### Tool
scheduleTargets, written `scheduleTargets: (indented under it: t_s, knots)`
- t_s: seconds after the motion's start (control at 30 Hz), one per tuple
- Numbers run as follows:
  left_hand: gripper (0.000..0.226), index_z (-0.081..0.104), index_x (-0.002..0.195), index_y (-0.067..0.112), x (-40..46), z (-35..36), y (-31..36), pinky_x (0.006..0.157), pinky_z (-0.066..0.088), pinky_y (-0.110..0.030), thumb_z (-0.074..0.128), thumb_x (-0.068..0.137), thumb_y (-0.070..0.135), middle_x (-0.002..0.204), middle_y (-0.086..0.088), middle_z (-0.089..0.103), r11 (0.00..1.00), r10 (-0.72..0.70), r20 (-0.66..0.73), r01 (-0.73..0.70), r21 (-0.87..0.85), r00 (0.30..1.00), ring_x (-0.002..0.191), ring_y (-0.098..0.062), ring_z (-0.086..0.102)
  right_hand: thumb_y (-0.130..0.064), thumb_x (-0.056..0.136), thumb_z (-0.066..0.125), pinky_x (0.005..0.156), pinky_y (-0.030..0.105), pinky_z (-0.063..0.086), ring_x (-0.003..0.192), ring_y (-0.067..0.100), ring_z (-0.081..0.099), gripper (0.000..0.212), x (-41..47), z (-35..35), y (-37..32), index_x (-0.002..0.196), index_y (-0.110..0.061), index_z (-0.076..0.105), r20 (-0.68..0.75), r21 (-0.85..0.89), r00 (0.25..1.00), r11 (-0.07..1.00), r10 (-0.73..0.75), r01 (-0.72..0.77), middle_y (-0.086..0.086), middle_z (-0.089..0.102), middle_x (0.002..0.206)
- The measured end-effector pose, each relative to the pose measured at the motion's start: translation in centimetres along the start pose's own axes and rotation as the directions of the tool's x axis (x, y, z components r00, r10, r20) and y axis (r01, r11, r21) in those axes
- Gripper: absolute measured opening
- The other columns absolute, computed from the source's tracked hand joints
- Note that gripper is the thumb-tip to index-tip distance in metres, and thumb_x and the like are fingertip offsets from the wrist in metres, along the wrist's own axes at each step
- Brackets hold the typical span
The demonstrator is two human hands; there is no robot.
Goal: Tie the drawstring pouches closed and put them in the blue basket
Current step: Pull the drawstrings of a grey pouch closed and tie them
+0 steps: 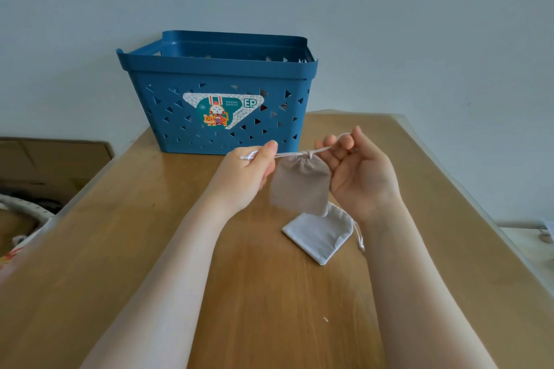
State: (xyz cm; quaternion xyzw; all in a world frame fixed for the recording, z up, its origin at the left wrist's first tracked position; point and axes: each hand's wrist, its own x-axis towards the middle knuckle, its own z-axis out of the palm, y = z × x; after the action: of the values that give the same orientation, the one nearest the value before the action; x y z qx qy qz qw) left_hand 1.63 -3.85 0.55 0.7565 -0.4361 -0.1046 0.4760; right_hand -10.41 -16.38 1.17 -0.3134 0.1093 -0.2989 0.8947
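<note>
A beige drawstring pouch point(299, 186) hangs in the air between my hands, its mouth gathered tight. My left hand point(250, 172) pinches the white cord on the pouch's left side. My right hand point(358, 169) holds the cord loop on the right side, fingers curled round it. Both cords are pulled taut sideways. A white drawstring pouch point(319, 234) lies flat on the wooden table point(150, 249) just below the beige one, its cord trailing at the right. The blue basket point(215, 75) stands upright at the table's far edge, behind my hands.
The basket has triangle cut-outs and a sticker on its front wall. A cardboard box point(51, 165) sits on the floor to the left of the table. A pale wall is behind the basket. The table's right edge runs diagonally near my right arm.
</note>
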Motion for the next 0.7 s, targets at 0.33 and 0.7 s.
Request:
scheduleTargets:
  t_s: [0.33, 0.7]
  knots:
    - [0.043, 0.039, 0.061, 0.013, 0.2, 0.1, -0.1, 0.067, 0.032, -0.030, 0.036, 0.100, 0.033, 0.052, 0.004, 0.031, 0.971, -0.096, 0.052, 0.105, -0.214, 0.994, 0.053, -0.013, 0.036, -0.032, 0.099, 0.041, 0.043, 0.017, 0.032, 0.056, 0.009, 0.046, 0.041, 0.2, -0.8, 0.0, 0.073, -0.012, 0.065, -0.058, -0.517, 0.995, 0.855, -0.086, 0.044, -0.004, 0.048, 0.058]
    - [0.028, 0.060, 0.074, 0.010, -0.2, 0.6, 1.6, 0.052, 0.040, -0.019, 0.044, 0.096, 0.012, 0.058, 0.003, 0.048, 0.757, -0.129, 0.283, 0.279, -0.591, 0.950, 0.053, -0.010, 0.046, -0.018, 0.093, 0.056, 0.059, 0.028, 0.037, 0.058, 0.013, 0.042, 0.036, -0.6, -0.1, 1.0, 0.060, -0.026, 0.066, 0.264, -0.933, 0.965, 0.250, -0.013, 0.258, -0.003, 0.051, 0.054]
